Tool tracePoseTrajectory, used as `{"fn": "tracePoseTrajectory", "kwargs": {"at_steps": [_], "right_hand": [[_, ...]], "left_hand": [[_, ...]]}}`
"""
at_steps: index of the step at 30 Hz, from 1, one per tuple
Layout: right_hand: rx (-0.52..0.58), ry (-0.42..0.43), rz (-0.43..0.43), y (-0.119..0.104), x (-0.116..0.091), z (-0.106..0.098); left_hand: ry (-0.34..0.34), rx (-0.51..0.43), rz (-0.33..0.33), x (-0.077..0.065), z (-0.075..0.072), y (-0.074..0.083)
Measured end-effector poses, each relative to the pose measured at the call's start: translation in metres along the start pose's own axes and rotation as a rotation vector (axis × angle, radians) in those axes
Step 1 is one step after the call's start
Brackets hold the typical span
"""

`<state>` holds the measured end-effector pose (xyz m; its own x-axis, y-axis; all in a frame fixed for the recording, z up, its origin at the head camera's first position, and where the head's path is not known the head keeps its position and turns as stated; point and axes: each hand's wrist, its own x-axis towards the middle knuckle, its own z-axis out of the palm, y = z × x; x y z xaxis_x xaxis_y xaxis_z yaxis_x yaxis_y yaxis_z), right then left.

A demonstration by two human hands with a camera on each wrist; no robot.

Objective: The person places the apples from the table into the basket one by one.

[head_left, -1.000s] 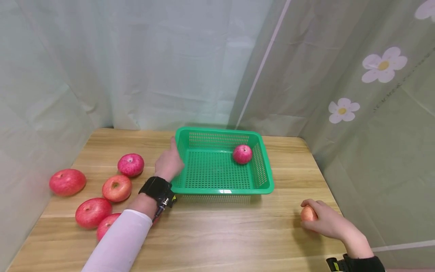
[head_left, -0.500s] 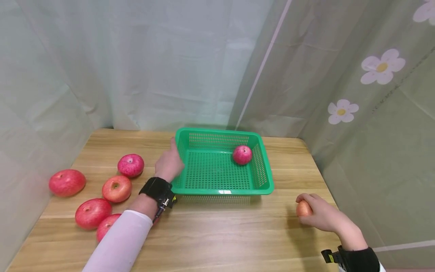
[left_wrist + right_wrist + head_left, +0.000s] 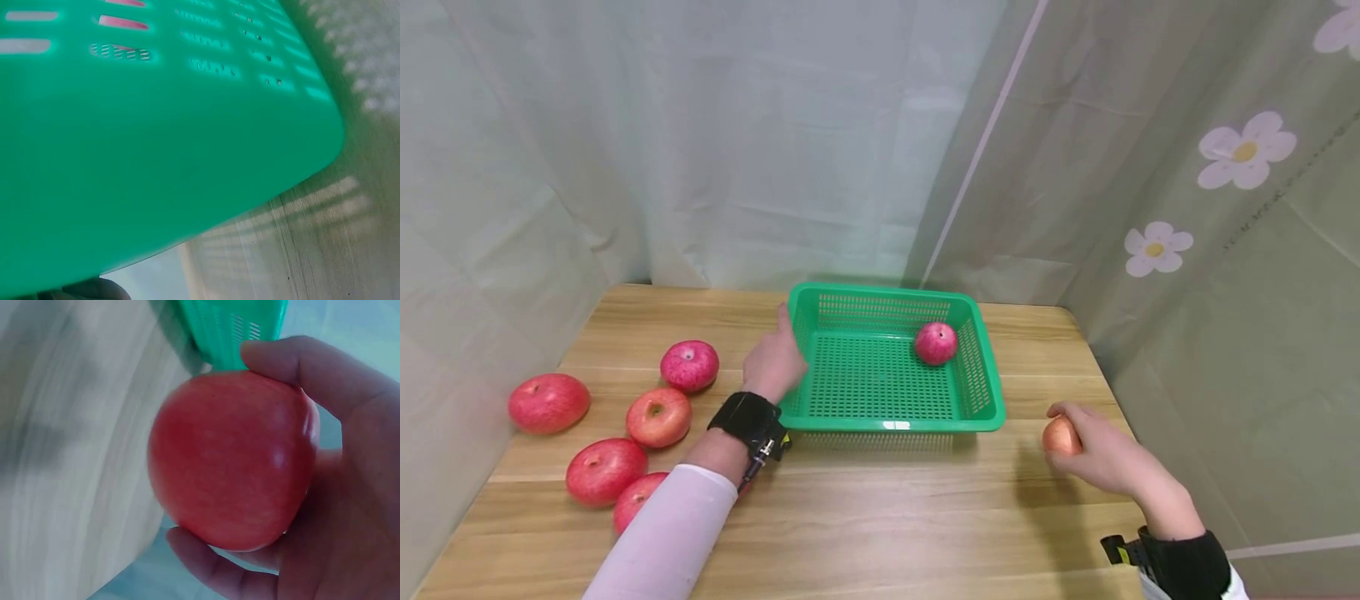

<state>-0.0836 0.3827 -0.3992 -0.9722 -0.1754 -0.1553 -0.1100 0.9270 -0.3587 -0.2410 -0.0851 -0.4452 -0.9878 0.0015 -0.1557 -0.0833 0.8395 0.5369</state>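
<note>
My right hand grips a red apple, fingers and thumb curled round it, and holds it just above the worktop, well to the right of the green basket. My left hand rests at the basket's left rim; whether its fingers close round it, I cannot tell. A second apple sits inside, near the right wall. More apples lie to the left.
</note>
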Motion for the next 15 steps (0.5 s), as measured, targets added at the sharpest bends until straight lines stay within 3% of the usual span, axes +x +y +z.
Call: {"fn": "tracePoseTrajectory", "kwargs": {"at_steps": [7,15], "right_hand": [[-0.047,0.108,-0.022,-0.013,0.011,-0.009],[-0.063,0.176,-0.059,-0.026,0.025,-0.012]], "left_hand": [[0.001,-0.006,0.005,0.0,0.0,0.0],[-0.013,-0.018,-0.013,0.0,0.0,0.0]]}}
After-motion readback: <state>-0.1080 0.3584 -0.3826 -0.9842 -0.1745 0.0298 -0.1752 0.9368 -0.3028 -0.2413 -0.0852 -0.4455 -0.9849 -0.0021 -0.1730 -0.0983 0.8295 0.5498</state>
